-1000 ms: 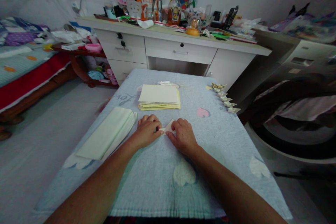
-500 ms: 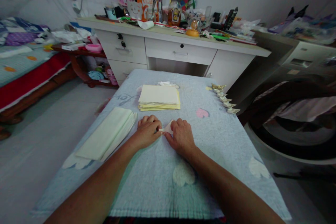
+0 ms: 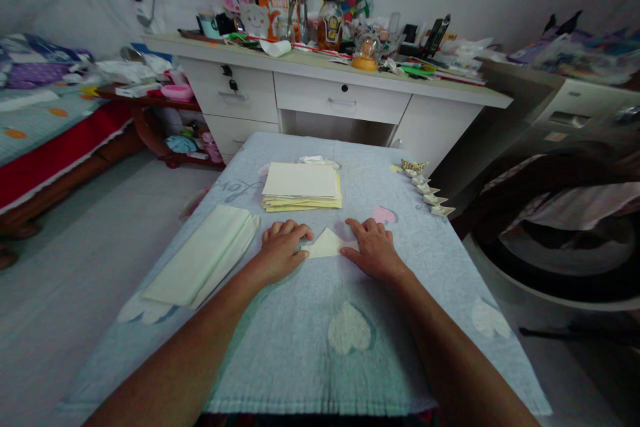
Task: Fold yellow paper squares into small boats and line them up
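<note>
A small piece of cream paper [image 3: 326,244], folded to a triangle with its point away from me, lies on the cloth between my hands. My left hand [image 3: 283,251] rests at its left corner, thumb tip at the paper and index finger apart from the thumb. At the right corner is my right hand [image 3: 374,248], thumb at the paper's edge and fingers spread. Just beyond lies a stack of cream and yellow paper sheets [image 3: 301,180]. A long folded bundle of pale paper [image 3: 203,253] is left of my left hand.
A blue patterned cloth [image 3: 280,347] covers the table. Several small folded paper pieces [image 3: 431,199] stand in a row along its right edge. Beyond is a white desk [image 3: 310,90] crowded with items. A washing machine [image 3: 565,120] stands right, a bed [image 3: 60,113] left.
My right hand has moved right and loosened from the paper, its fingers now spread. More of the folded triangle shows. My left hand's thumb and index finger have parted.
</note>
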Motion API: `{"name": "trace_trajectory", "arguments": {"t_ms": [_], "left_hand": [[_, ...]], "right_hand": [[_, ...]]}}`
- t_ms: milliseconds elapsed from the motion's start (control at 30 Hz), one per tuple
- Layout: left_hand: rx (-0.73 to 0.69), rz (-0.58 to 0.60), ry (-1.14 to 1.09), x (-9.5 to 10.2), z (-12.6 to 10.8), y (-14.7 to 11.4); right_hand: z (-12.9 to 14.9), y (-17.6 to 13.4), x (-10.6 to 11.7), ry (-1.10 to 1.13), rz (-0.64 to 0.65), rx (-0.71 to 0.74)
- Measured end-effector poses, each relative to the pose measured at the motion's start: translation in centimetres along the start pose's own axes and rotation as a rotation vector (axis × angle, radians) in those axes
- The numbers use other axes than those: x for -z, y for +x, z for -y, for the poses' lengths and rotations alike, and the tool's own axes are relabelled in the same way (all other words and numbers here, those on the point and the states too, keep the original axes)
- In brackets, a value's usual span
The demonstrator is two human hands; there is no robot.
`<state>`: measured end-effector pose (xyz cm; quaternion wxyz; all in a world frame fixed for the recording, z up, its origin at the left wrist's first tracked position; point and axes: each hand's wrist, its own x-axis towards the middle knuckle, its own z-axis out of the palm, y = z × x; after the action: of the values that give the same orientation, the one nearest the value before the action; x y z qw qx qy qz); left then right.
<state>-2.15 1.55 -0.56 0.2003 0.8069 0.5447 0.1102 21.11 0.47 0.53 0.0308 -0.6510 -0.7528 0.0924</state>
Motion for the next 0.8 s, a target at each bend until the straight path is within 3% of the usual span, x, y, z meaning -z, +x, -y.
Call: {"name": "trace_trajectory", "arguments": {"t_ms": [300, 467, 633, 800], "left_hand": [[0.012, -0.002, -0.019, 0.1, -0.1, 0.1], [-0.073, -0.061, -0.024, 0.0, -0.6, -0.1], [-0.244, -0.031, 0.035, 0.0, -1.5, -0.3], [-0.276, -0.014, 0.044, -0.6, -1.7, 0.0]], "right_hand": [[-3.3, 0.5, 0.9, -0.027, 0.072, -0.027], [-4.1, 0.8, 0.7, 0.077, -0.001, -0.028], [-1.9, 0.7, 1.0, 0.237, -0.239, 0.142], [1.8, 0.2, -0.4, 0.227, -0.088, 0.347]]}}
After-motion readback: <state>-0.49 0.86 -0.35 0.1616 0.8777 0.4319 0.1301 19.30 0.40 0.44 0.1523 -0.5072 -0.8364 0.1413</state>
